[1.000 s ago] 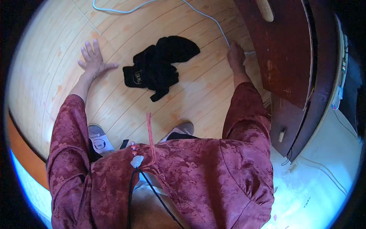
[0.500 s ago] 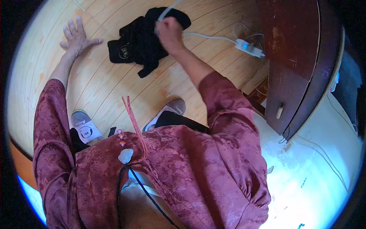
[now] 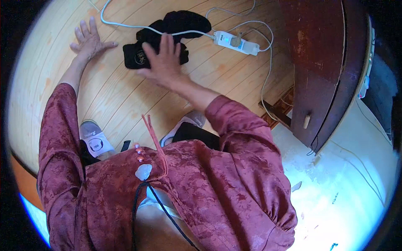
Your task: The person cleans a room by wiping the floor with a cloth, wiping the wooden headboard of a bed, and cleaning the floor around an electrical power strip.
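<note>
My left hand [image 3: 89, 43] lies spread on the wooden floor [image 3: 113, 96], left of a crumpled black cloth item [image 3: 136, 56] with a round pale emblem. My right hand [image 3: 164, 65], fingers apart and slightly blurred, is over the lower part of that cloth and holds nothing; whether it touches the cloth I cannot tell. A white cable [image 3: 125, 25] runs across the black cloth to a white power strip [image 3: 226, 38] with a blue light. The strip rests on the floor right of the cloth.
A dark wooden cabinet [image 3: 314, 62] stands at the right, with another cable [image 3: 268, 79] looping on the floor beside it. My two feet, the left in a grey and white sock [image 3: 95, 140], are on the floor below. Whitish flooring [image 3: 335, 184] is at lower right.
My right hand has let go of the white cable and moved down and left, its fingers now spread. The power strip has shifted left, closer to the cloth. My left hand stays spread.
</note>
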Tool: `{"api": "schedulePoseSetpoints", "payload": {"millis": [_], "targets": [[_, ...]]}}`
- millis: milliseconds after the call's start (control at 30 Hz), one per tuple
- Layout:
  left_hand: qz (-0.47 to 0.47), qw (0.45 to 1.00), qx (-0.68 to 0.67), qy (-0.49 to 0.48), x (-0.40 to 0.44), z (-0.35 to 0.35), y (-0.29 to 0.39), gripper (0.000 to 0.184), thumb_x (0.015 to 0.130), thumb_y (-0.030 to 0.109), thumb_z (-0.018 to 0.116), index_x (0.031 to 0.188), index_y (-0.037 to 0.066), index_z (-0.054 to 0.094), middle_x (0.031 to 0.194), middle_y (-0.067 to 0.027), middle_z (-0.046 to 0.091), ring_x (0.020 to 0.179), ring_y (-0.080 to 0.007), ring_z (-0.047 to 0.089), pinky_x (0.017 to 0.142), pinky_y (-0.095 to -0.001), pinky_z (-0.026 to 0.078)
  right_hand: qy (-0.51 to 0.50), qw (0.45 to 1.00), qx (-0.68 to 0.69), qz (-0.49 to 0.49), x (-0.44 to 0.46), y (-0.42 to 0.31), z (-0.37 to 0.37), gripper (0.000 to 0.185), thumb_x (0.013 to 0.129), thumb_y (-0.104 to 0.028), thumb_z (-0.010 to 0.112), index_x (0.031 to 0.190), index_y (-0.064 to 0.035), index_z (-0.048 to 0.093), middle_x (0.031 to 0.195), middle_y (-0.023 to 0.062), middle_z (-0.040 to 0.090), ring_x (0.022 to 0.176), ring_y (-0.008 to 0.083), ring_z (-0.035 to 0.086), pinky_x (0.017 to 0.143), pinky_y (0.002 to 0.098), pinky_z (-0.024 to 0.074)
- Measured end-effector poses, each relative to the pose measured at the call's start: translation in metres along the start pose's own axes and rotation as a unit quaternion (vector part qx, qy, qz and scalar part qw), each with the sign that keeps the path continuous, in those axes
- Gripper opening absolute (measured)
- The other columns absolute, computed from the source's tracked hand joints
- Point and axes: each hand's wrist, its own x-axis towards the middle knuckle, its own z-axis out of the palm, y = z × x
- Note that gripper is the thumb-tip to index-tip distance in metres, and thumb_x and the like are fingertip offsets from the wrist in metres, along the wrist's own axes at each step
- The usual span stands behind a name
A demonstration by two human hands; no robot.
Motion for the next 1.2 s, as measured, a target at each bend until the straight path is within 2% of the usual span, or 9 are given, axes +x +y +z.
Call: {"api": "schedulePoseSetpoints", "payload": {"millis": [200, 433, 600, 800, 900, 967, 1033, 1100, 1200], "targets": [[-0.001, 1.000, 0.001, -0.005, 0.000, -0.005, 0.002, 0.140, 0.054, 0.073, 0.076, 0.152, 0.024, -0.012, 0.159, -0.0153, -0.012, 0.145, -0.0388, -0.012, 0.103, -0.0740, 0.011, -0.008, 0.989, -0.054, -0.139, -0.029, 0.026, 0.018, 0.068, 0.063, -0.034, 0.080, 0.124, -0.0192, 0.056, 0.145, 0.0200, 0.032, 0.133, 0.0465, 0.025, 0.098, 0.0678, 0.0293], [-0.003, 1.000, -0.004, -0.010, -0.001, -0.007, 0.002, 0.139, 0.056, 0.072, 0.076, 0.152, 0.024, -0.013, 0.158, -0.0162, -0.013, 0.145, -0.0393, -0.013, 0.104, -0.0729, 0.011, -0.045, 0.976, 0.204, -0.055, -0.019, 0.037, -0.003, 0.039, 0.063, -0.018, 0.074, 0.100, -0.0125, 0.063, 0.103, 0.0098, 0.060, 0.101, 0.0332, 0.054, 0.085, 0.0395, 0.0480], [-0.003, 1.000, -0.001, -0.008, 0.004, -0.003, 0.000, 0.137, 0.058, 0.071, 0.076, 0.152, 0.024, -0.012, 0.158, -0.0154, -0.013, 0.145, -0.0392, -0.012, 0.105, -0.0720, 0.013, -0.290, 0.757, 0.571, 0.132, -0.053, 0.039, -0.049, 0.042, 0.072, -0.017, 0.066, 0.111, -0.0037, 0.060, 0.103, 0.0054, 0.064, 0.093, 0.0141, 0.059, 0.080, 0.0274, 0.0473], [-0.002, 1.000, 0.001, -0.004, -0.004, -0.011, 0.001, 0.135, 0.060, 0.069, 0.076, 0.152, 0.024, -0.012, 0.159, -0.0149, -0.013, 0.145, -0.0393, -0.010, 0.105, -0.0710, 0.014, -0.085, 0.521, 0.764, 0.372, -0.144, 0.108, -0.164, 0.039, 0.093, -0.020, 0.058, 0.127, -0.0026, 0.054, 0.117, 0.0067, 0.063, 0.102, 0.0146, 0.061, 0.092, 0.0291, 0.0505], [0.015, 1.000, -0.011, 0.017, 0.010, 0.006, -0.010, 0.134, 0.061, 0.067, 0.077, 0.152, 0.024, -0.013, 0.159, -0.0147, -0.013, 0.145, -0.0388, -0.010, 0.106, -0.0701, 0.014, 0.155, 0.562, 0.703, 0.408, -0.208, 0.184, -0.192, 0.047, 0.091, -0.035, 0.057, 0.128, -0.0049, 0.055, 0.125, 0.0116, 0.060, 0.114, 0.0248, 0.057, 0.102, 0.0422, 0.0456], [0.029, 0.999, -0.003, 0.036, 0.025, 0.020, -0.023, 0.134, 0.062, 0.066, 0.077, 0.151, 0.025, -0.014, 0.158, -0.0148, -0.013, 0.145, -0.0385, -0.010, 0.107, -0.0692, 0.014, 0.320, 0.485, 0.713, 0.392, -0.241, 0.260, -0.191, 0.037, 0.092, -0.029, 0.057, 0.120, -0.0042, 0.059, 0.117, 0.0091, 0.063, 0.105, 0.0266, 0.060, 0.092, 0.0421, 0.0502], [0.028, 0.999, 0.002, 0.022, 0.019, 0.011, -0.019, 0.134, 0.062, 0.065, 0.077, 0.151, 0.025, -0.014, 0.158, -0.0154, -0.014, 0.145, -0.0382, -0.011, 0.108, -0.0683, 0.014, 0.199, 0.770, 0.281, 0.537, -0.273, 0.308, -0.193, 0.047, 0.087, -0.021, 0.062, 0.128, -0.0016, 0.051, 0.128, 0.0120, 0.055, 0.115, 0.0264, 0.053, 0.099, 0.0389, 0.0432], [0.007, 1.000, 0.003, -0.024, -0.002, -0.013, -0.006, 0.134, 0.063, 0.065, 0.077, 0.151, 0.025, -0.015, 0.158, -0.0165, -0.015, 0.145, -0.0378, -0.011, 0.108, -0.0675, 0.014, 0.018, 0.827, -0.237, 0.510, -0.285, 0.354, -0.187, 0.061, 0.082, -0.013, 0.068, 0.136, 0.0009, 0.042, 0.139, 0.0150, 0.047, 0.126, 0.0262, 0.047, 0.107, 0.0357, 0.0361], [-0.004, 0.999, 0.014, -0.032, 0.004, -0.004, -0.009, 0.134, 0.063, 0.065, 0.077, 0.151, 0.024, -0.015, 0.157, -0.0179, -0.015, 0.145, -0.0370, -0.012, 0.108, -0.0681, 0.013, 0.370, 0.680, 0.162, 0.612, -0.311, 0.422, -0.168, 0.061, 0.082, -0.014, 0.068, 0.136, 0.0002, 0.043, 0.144, 0.0165, 0.040, 0.130, 0.0278, 0.041, 0.111, 0.0376, 0.0317]]}}
